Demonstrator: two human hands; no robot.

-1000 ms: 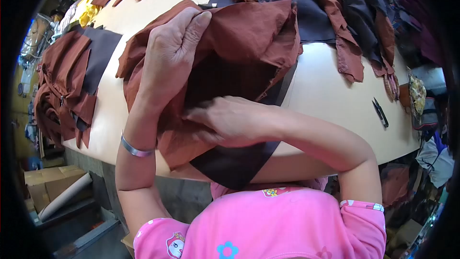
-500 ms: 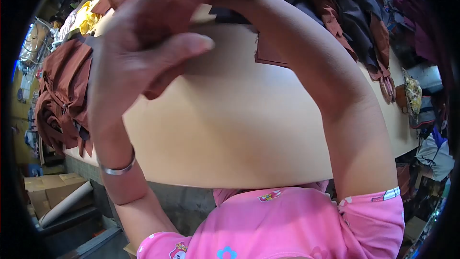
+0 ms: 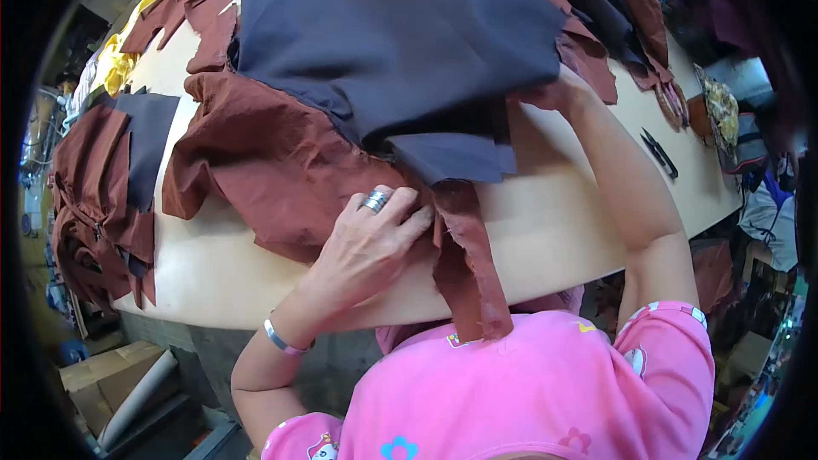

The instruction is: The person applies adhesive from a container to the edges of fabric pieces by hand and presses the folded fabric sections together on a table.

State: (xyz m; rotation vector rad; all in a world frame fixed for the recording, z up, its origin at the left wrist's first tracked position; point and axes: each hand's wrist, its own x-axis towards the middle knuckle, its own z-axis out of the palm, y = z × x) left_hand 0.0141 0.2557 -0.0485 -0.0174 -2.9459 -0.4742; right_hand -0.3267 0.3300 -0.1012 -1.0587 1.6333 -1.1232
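Note:
A large dark grey and brown fabric piece (image 3: 400,43) is spread over the table in front of me. My left hand (image 3: 379,243), with a ring and a bracelet, has its fingers curled round the brown fabric (image 3: 273,166) near the table's front edge. From beside that hand a narrow brown strip (image 3: 469,247) hangs over the edge towards my pink top. My right hand (image 3: 558,92) grips the dark piece's right edge, its fingers mostly hidden by cloth. Below the dark part, a loose grey flap (image 3: 452,153) folds down.
Stacked brown and grey cloth pieces (image 3: 98,196) lie at the table's left end. More dark and brown cloth (image 3: 605,8) is heaped at the back right. Black thread snips or a similar slim tool (image 3: 660,153) rest on the table (image 3: 554,213) at right. A cardboard box (image 3: 119,379) stands low left.
Both hands were raised close to the camera and blurred; they have come down and apart. The dark grey and brown fabric now lies spread between them across the table.

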